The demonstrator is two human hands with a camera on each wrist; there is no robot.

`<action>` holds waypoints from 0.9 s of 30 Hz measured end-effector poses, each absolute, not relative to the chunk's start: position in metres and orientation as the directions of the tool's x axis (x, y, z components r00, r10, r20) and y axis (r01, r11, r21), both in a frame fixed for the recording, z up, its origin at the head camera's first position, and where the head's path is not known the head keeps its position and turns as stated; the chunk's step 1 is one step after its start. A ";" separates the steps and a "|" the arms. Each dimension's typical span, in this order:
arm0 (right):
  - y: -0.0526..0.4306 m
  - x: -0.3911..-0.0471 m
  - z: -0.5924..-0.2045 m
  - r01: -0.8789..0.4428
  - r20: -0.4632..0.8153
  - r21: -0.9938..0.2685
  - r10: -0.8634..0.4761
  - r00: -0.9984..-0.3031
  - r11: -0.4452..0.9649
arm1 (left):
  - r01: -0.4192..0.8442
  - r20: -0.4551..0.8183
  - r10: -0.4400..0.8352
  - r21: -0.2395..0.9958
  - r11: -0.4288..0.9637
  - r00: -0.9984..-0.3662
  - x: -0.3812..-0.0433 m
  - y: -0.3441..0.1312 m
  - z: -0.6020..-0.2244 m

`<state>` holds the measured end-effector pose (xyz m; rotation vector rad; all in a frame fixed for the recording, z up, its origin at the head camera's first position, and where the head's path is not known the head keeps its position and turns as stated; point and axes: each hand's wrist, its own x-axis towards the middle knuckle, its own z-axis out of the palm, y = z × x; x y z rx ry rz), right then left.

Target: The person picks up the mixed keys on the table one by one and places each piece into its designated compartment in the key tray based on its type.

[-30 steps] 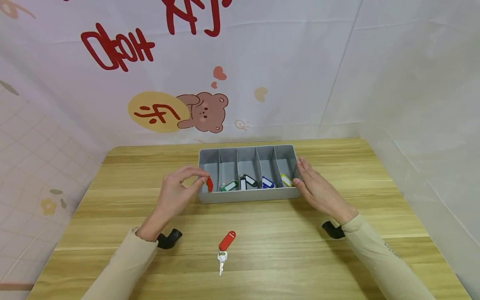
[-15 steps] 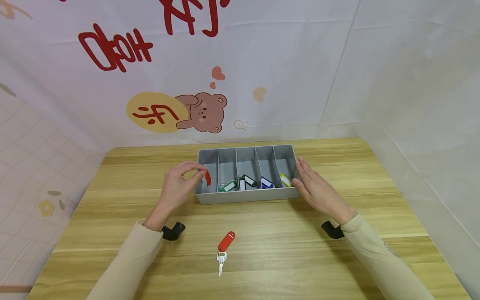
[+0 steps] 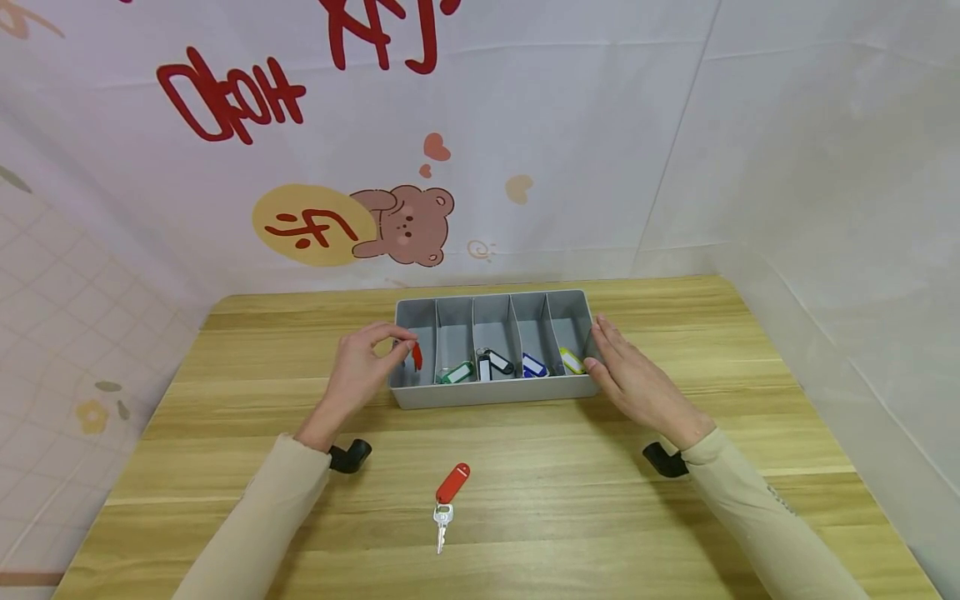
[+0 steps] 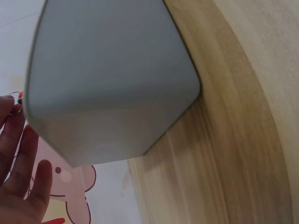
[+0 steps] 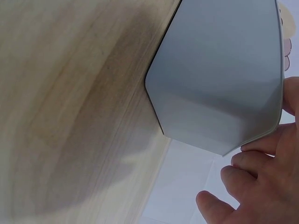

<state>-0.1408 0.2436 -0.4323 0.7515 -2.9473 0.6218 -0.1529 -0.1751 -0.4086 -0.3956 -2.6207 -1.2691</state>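
Note:
A grey tray (image 3: 491, 393) with side-by-side compartments stands on the wooden table. Over its leftmost compartment, my left hand (image 3: 357, 367) pinches the ring of a red key tag (image 3: 417, 357) between thumb and forefinger. The tag hangs down inside the tray walls; a key on it cannot be made out. In the left wrist view the left hand (image 4: 21, 168) shows beyond the tray's end wall (image 4: 112, 60). My right hand (image 3: 637, 375) rests against the tray's right end, fingers extended, thumb at the front corner. Another red key tag (image 3: 453, 483) with a silver key (image 3: 442, 525) lies in front.
Other compartments hold a green tag (image 3: 457, 373), black tags (image 3: 498, 362), blue tags (image 3: 534, 365) and a yellow tag (image 3: 572, 361). Black wrist-camera mounts (image 3: 351, 456) jut from both wrists. A printed white backdrop (image 3: 570, 125) closes off the table's back and sides.
My left hand has risen slightly with the red key tag, which hangs a little higher over the leftmost compartment. The right hand stays against the tray.

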 end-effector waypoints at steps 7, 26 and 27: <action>0.244 -0.141 -0.433 -0.465 0.129 -0.379 -0.452 -0.883 0.800 | 0.345 0.291 0.190 0.709 0.615 -0.938 -0.157 -0.175 -0.415; 0.244 -0.142 -0.431 -0.451 0.098 -0.390 -0.451 -0.887 0.803 | 0.379 0.309 0.228 0.633 0.675 -0.923 -0.167 -0.177 -0.423; 0.244 -0.142 -0.431 -0.451 0.099 -0.390 -0.451 -0.887 0.802 | 0.373 0.299 0.230 0.635 0.677 -0.926 -0.168 -0.177 -0.424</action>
